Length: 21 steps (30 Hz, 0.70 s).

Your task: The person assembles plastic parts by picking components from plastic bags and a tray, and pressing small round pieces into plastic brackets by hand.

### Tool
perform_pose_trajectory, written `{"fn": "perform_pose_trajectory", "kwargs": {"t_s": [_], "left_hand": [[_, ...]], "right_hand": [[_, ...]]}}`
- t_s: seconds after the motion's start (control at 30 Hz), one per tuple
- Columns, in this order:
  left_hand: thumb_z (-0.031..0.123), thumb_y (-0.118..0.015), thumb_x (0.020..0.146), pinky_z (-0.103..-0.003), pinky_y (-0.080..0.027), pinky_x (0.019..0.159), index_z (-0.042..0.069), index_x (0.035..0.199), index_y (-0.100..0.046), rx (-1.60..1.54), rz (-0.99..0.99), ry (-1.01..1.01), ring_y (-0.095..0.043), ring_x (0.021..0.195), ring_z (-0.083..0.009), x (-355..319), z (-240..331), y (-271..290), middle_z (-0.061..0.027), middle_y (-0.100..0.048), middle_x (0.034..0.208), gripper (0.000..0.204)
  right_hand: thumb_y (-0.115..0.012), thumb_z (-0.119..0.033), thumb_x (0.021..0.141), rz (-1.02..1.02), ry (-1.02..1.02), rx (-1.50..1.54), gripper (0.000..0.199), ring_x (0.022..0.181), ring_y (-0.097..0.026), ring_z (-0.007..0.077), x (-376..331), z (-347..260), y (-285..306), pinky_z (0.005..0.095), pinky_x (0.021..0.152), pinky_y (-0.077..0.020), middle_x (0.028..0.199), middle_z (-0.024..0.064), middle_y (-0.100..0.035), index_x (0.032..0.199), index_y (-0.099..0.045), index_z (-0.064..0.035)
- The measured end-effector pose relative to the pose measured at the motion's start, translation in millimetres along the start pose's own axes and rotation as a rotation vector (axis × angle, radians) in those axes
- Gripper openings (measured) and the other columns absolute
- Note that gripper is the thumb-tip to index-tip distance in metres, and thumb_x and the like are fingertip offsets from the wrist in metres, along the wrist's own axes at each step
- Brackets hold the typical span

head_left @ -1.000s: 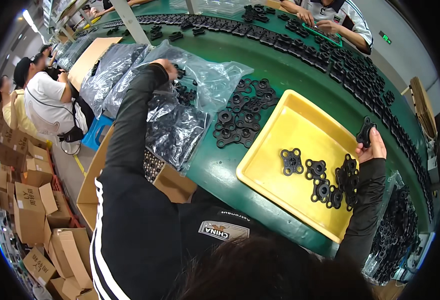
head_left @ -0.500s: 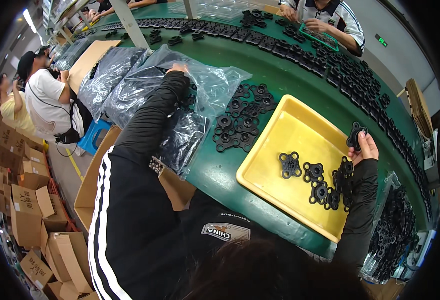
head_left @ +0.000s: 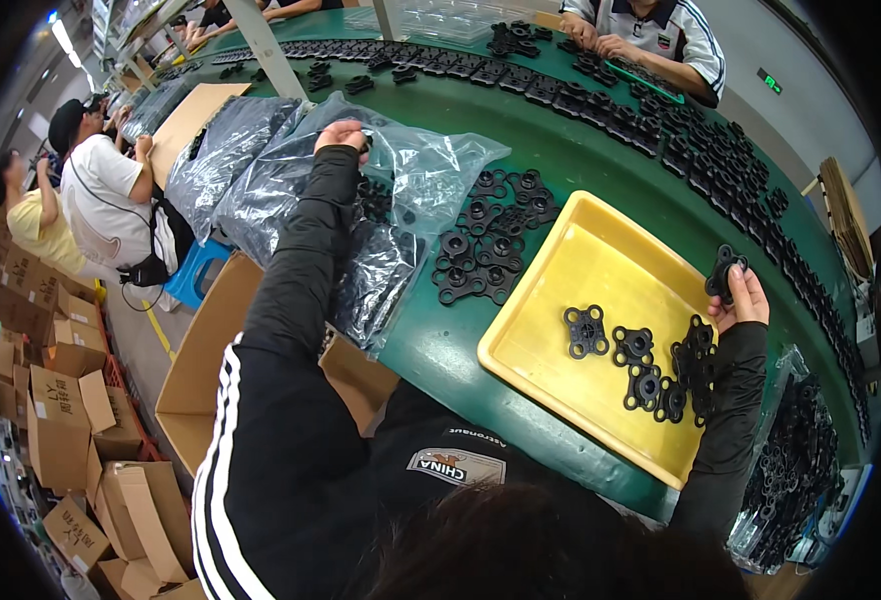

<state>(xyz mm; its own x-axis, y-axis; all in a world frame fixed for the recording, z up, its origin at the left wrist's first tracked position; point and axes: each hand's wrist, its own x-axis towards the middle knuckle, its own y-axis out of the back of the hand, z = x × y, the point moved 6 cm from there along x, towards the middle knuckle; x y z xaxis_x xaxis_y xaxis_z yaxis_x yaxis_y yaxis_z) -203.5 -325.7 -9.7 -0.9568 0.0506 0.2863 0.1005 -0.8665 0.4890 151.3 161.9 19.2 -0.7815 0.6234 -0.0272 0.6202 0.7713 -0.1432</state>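
My right hand pinches a black plastic part with ring-shaped lobes beyond the right rim of a yellow tray. Several like parts lie inside that tray, most of them bunched toward its right side. At the far end of a clear plastic bag, my left hand is held with curled fingers. Something small and dark shows at its fingertips, too little to name. Black parts show in and under the bag's film. More of them sit in a cluster between bag and tray.
A curved line of black parts runs along the green table. Filled bags lie to the left, another bag at right. A co-worker sits opposite. An open cardboard box stands by my left arm.
My left hand has moved slightly left and toward me, now showing clear above the bag's film. My right hand still grips the part, in nearly the same place.
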Motion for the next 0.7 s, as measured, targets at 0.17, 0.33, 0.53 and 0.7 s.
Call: {"fn": "perform_pose_trajectory", "kwargs": {"t_s": [0.17, 0.33, 0.53, 0.7], "left_hand": [[0.012, -0.05, 0.075, -0.027, -0.044, 0.057, 0.006, 0.095, -0.049, -1.556, 0.016, 0.632, -0.052, 0.068, -0.024, -18.5, -30.4, -5.9, -0.0139, -0.053, 0.093, 0.022], [0.009, -0.049, 0.077, -0.024, -0.043, 0.055, 0.003, 0.094, -0.047, -1.901, -0.424, 0.57, -0.051, 0.072, -0.0223, -45.4, 46.5, -20.8, -0.0138, -0.052, 0.093, 0.018], [0.007, -0.05, 0.078, -0.019, -0.04, 0.052, -0.001, 0.094, -0.047, -1.929, -0.786, 0.669, -0.05, 0.077, -0.021, -76.7, 193.1, -77.3, -0.0144, -0.052, 0.092, 0.018], [0.008, -0.052, 0.079, -0.013, -0.036, 0.045, 0.0, 0.092, -0.051, -1.782, -1.07, 0.744, -0.05, 0.077, -0.0179, -125.6, 285.7, -179.9, -0.0122, -0.053, 0.086, 0.015]], "right_hand": [[-0.057, -0.024, 0.078, -0.015, -0.04, 0.149, 0.026, 0.048, -0.046, 0.011, 2.1, 3.4, -3.1, 0.0187, 0.041, -0.0375, 0.067, 0.0073, -0.054, 0.091, -0.051, -0.0021], [-0.055, -0.024, 0.079, 0.037, -0.139, 0.281, 0.028, 0.05, -0.048, 0.0139, -11.8, 6.0, -9.2, 0.0202, 0.041, -0.0394, 0.071, 0.0086, -0.054, 0.093, -0.05, -0.0005], [-0.052, -0.016, 0.08, -0.182, -0.084, 0.277, 0.03, 0.052, -0.051, 0.0173, -0.9, 5.3, -13.0, 0.0227, 0.039, -0.0411, 0.083, 0.0138, -0.053, 0.104, -0.045, 0.0015], [-0.059, -0.011, 0.075, -0.224, 0.046, 0.203, 0.038, 0.048, -0.046, 0.0122, -1.5, 4.3, -16.6, 0.0198, 0.039, -0.0386, 0.078, 0.0123, -0.052, 0.108, -0.043, 0.0011]]}}
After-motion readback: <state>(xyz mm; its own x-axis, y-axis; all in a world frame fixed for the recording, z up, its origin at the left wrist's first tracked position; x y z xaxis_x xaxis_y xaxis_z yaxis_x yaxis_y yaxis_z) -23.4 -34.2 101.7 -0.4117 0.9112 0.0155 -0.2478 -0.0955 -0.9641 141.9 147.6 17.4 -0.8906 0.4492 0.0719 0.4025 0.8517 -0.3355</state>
